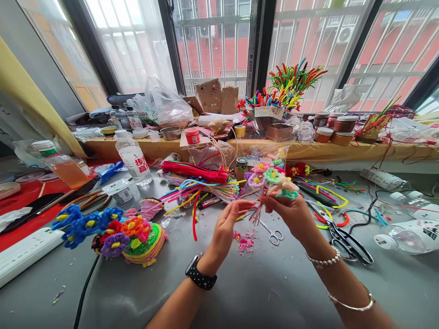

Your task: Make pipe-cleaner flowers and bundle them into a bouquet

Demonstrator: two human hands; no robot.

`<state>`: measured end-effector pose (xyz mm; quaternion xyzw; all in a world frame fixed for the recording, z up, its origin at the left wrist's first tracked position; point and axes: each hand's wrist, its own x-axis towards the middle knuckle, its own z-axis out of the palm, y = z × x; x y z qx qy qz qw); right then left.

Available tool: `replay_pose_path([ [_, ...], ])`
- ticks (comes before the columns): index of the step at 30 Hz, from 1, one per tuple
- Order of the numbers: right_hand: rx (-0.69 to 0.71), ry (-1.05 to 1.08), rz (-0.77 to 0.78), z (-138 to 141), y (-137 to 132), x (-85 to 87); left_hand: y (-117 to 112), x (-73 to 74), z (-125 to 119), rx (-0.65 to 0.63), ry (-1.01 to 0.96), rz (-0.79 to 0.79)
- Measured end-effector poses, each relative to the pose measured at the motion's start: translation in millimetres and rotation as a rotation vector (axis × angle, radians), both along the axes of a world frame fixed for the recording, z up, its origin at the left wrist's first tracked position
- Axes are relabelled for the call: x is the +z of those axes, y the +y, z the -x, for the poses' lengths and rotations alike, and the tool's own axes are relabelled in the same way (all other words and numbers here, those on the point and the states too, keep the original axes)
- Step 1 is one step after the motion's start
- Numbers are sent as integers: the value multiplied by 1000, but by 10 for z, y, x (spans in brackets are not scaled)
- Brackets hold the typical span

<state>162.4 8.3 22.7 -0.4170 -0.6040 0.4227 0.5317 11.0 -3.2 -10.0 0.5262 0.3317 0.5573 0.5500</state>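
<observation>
**We hold firmly on one side and work gently on the other**

We have the bunch of fuzzy flowers [272,177] in the air above the desk [267,292], in front of us, and its thin stems [255,214] point downward. The fingers of our right hand [291,211] are closed around these stems, just under the flowers. Our left hand [224,225] reaches to the stems with its fingers extended; whether they grip any stem, we are not able to say, because this place is too small to see clearly.

For doing this well, in our judgement, the right hand should press enough that no stem slides, but not so strongly that the soft flowers become flat. With the left hand, it seems better to adjust only one stem at a time, because such thin stems probably bend easily. The small scissors [270,230] lie on the desk near the pink scraps [246,243]; we should avoid catching a stem on them.
</observation>
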Motion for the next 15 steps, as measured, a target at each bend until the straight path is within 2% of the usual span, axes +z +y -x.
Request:
replay_pose_path([
  [3,-57,-63,11,-55,17,20,62,-13,75,166,-7,43],
  [5,-75,-97,17,-76,33,17,95,-19,118,204,5,71],
  [10,-71,-129,61,-55,41,16,104,-10,146,164,73,123],
  [15,-42,-100,88,-34,43,23,62,29,123,-21,17,208],
])
